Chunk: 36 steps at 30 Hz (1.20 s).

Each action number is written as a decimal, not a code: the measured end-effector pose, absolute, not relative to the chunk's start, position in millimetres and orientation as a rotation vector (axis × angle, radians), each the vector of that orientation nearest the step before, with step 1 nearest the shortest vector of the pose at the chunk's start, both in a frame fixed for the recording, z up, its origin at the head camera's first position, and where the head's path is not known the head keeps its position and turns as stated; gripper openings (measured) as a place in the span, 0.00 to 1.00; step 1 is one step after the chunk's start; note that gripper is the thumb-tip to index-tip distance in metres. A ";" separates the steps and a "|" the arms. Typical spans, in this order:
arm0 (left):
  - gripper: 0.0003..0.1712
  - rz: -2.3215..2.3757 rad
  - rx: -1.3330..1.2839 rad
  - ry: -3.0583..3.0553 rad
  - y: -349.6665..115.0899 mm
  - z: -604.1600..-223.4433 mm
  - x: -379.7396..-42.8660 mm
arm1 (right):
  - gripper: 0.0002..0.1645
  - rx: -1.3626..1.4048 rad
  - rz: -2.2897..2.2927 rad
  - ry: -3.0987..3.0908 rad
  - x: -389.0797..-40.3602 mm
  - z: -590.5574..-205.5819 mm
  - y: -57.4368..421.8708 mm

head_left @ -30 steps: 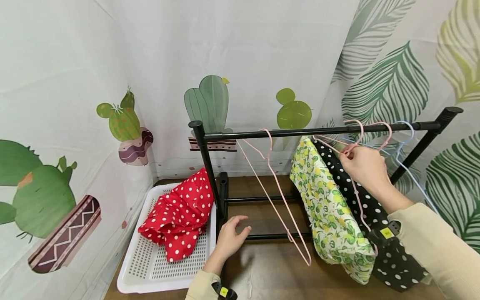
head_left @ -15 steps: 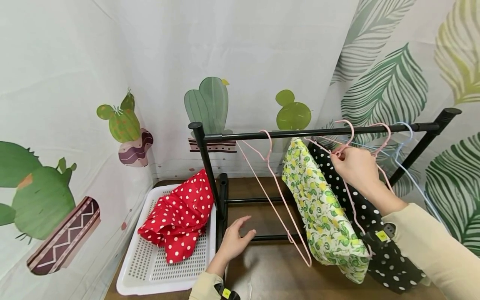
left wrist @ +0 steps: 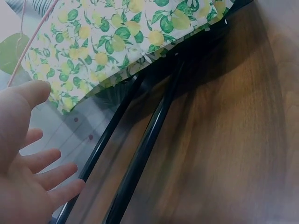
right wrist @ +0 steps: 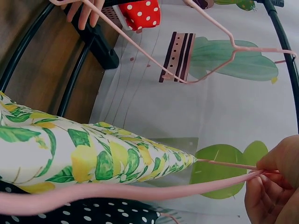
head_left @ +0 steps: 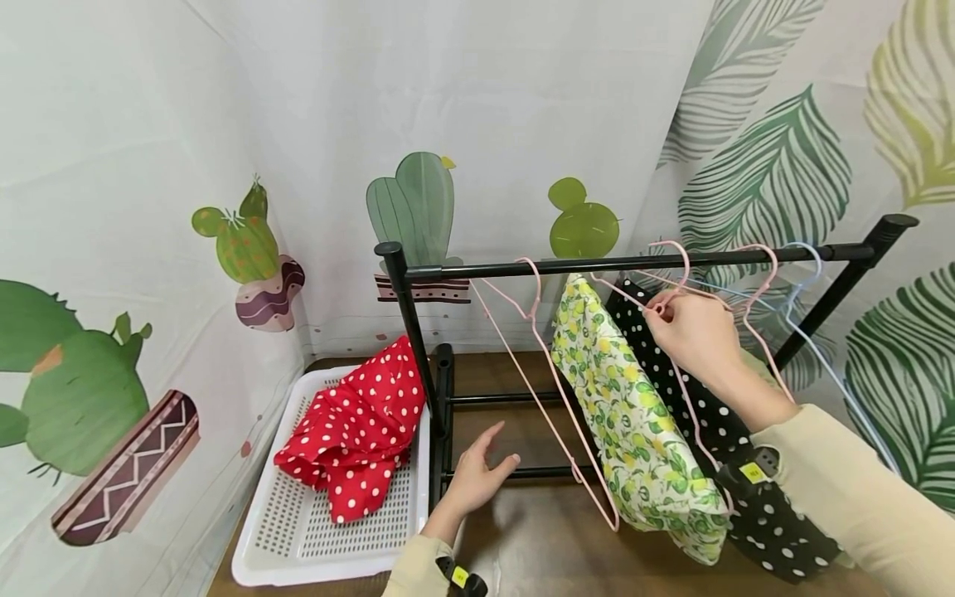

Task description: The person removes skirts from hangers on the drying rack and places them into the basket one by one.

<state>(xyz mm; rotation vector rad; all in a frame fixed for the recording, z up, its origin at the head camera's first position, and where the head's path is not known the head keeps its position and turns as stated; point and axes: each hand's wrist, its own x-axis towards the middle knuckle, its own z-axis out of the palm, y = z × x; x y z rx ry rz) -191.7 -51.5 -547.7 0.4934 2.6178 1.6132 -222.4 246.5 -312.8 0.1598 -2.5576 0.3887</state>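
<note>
Pinching the pink hanger (right wrist: 121, 192) by its neck, the right hand (head_left: 694, 332) probably avoids rumpling the lemon-print cloth (head_left: 634, 414) hanging below the black rail (head_left: 597, 264). Meanwhile the left hand (head_left: 477, 481) is relaxed with nothing in it, fwiw.

White lemon-print fabric (head_left: 634, 431) is patterned in yellow and green; hanging black fabric (head_left: 779, 522) and crumpled red fabric (head_left: 360, 431) are both dotted white. Slim pink hangers (right wrist: 117, 192) are noted (plus a pale-blue hanger (head_left: 819, 265)).
</note>
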 end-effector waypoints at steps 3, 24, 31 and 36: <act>0.35 1.662 0.472 2.570 -48.0 -548.7 -194.1 | 0.20 0.160 0.413 -2.562 -221.1 -311.6 243.4; 0.37 1.891 0.236 2.342 -25.0 -566.4 -209.6 | 0.25 0.189 0.412 -2.562 -219.3 -312.2 228.2; 0.36 1.940 0.220 2.273 -15.1 -566.6 -211.9 | 0.25 0.201 0.421 -2.548 -218.7 -312.2 224.9; 0.35 1.968 0.186 2.232 -5.2 -568.3 -214.6 | 0.26 0.227 0.410 -2.525 -217.1 -312.1 221.6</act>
